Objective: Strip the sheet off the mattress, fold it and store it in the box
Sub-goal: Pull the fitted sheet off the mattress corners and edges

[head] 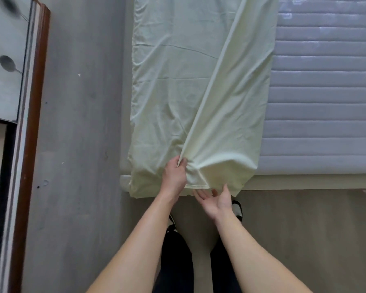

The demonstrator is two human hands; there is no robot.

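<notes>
A pale green sheet lies folded lengthwise over the left part of the grey quilted mattress, with its near end hanging over the mattress's front edge. My left hand grips a bunch of the sheet at the end of a fold line that runs up and to the right. My right hand is palm up with spread fingers just under the sheet's hanging hem, holding nothing. No box is in view.
A grey floor strip runs along the left of the mattress. A wood-framed cabinet or mirror stands at the far left. My legs and shoes are on the beige floor in front of the mattress.
</notes>
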